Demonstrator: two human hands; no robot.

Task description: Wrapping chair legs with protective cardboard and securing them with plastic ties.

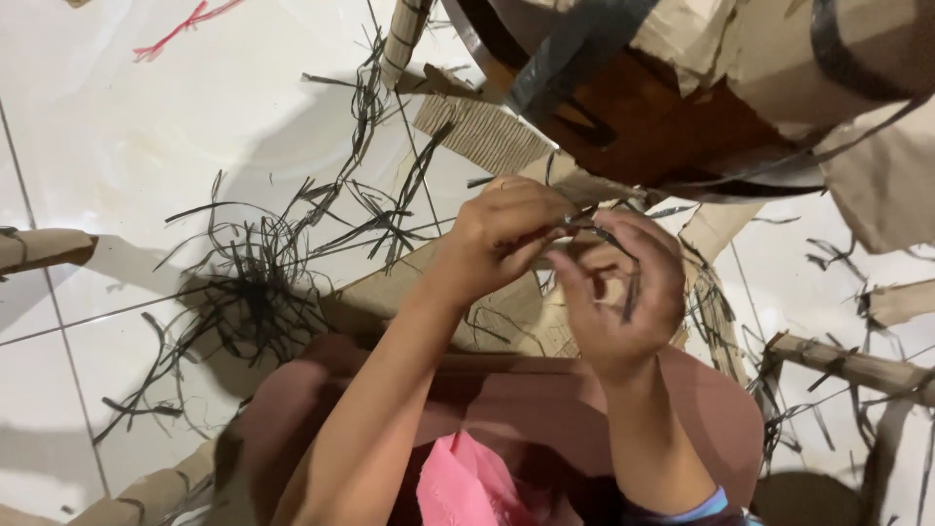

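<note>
Pink cloth (466, 487) cropped, both hands' (506, 239) grip clamped on blurred black strip (616, 244)

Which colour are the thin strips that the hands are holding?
Black strips, seen in the head view.

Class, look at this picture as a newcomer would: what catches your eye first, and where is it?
At centre, the left hand and right hand pinch a thin black strip. A tangle of black strips sprawls over the white tiled floor at left. A cardboard structure bound with dark bands looms top right.
</note>
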